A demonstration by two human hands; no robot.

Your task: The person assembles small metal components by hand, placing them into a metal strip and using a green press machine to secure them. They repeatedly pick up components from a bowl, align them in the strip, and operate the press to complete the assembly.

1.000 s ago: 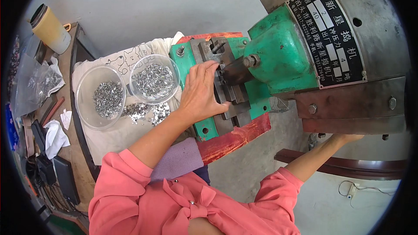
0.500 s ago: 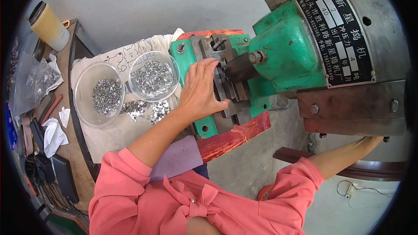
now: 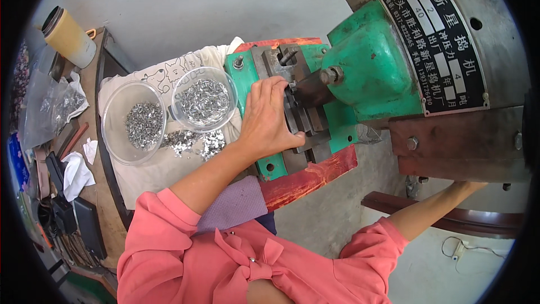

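My left hand (image 3: 268, 118) lies flat on the grey die block (image 3: 301, 118) of a green punch press (image 3: 365, 67), fingers together and reaching under the ram; whether it pinches a small part is hidden. My right arm (image 3: 433, 208) stretches under the machine's brown steel frame, and the hand itself is out of sight behind it. Just left of my left hand stand two clear bowls (image 3: 203, 101) (image 3: 135, 121) holding small silvery metal pieces, with more pieces (image 3: 194, 142) loose on the white cloth.
A red bed plate (image 3: 312, 177) juts out below the die. On the wooden bench at left are a yellow cup (image 3: 70, 36), a plastic bag of metal pieces (image 3: 53, 107), crumpled tissue (image 3: 76, 171) and dark tools. A grey metal nameplate (image 3: 439, 39) is riveted to the machine head.
My left hand has stayed on the die block. My right forearm has slid further under the machine frame. The view has shifted slightly.
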